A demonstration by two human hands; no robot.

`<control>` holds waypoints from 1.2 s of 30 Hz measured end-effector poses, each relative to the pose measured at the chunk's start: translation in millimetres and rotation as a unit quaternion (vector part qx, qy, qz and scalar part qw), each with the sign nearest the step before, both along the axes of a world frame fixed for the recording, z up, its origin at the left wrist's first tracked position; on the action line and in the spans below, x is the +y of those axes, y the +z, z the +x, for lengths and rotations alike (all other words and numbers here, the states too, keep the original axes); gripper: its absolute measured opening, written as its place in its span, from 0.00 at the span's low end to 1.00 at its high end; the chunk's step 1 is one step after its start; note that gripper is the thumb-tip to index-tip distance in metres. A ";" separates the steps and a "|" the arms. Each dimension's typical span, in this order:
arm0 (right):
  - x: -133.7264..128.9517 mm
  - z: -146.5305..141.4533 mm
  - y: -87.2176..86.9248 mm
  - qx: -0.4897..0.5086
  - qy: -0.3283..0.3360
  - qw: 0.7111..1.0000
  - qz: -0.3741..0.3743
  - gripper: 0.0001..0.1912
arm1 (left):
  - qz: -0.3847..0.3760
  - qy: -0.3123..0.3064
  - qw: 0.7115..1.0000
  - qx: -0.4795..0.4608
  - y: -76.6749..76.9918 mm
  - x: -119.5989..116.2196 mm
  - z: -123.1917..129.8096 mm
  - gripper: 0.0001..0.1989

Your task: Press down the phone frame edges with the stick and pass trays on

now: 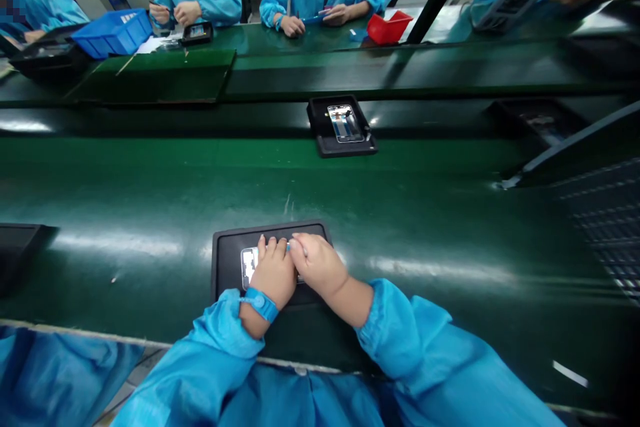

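Observation:
In front of me a black tray (227, 260) lies on the green bench. Inside it is a phone housing (249, 265) with a silvery frame, mostly covered by my hands. My left hand (274, 273), with a blue band at the wrist, rests across the housing with its fingers stretched out. Closed in a pinch, my right hand (320, 263) is over the housing's right part, its fingertips close to the left ones. A small bluish bit shows at the pinch, too small to name.
Farther off, another black tray (345, 150) carries an open phone housing (345, 123). A black tray (20, 250) sits at the left edge. Across the bench several people in blue work near a blue bin (113, 33) and a red bin (387, 28). A white strip (570, 373) lies at lower right.

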State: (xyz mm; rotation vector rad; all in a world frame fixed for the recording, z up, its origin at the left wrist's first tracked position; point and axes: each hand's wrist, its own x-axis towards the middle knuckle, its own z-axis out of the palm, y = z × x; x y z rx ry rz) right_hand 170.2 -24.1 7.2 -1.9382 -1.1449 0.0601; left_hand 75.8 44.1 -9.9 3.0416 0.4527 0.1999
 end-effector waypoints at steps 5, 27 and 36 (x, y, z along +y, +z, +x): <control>3.9 -0.6 -2.2 0.038 -0.016 0.999 0.007 0.15 | -0.023 0.011 1.000 -0.002 3.4 2.0 0.6 0.14; 1.5 7.1 -2.8 0.376 -0.198 0.899 0.104 0.21 | -0.222 0.220 0.949 -0.032 27.6 40.7 3.0 0.17; -2.4 6.6 2.1 0.420 -0.193 0.875 0.141 0.26 | -0.132 0.306 0.940 0.079 27.6 90.7 -38.9 0.23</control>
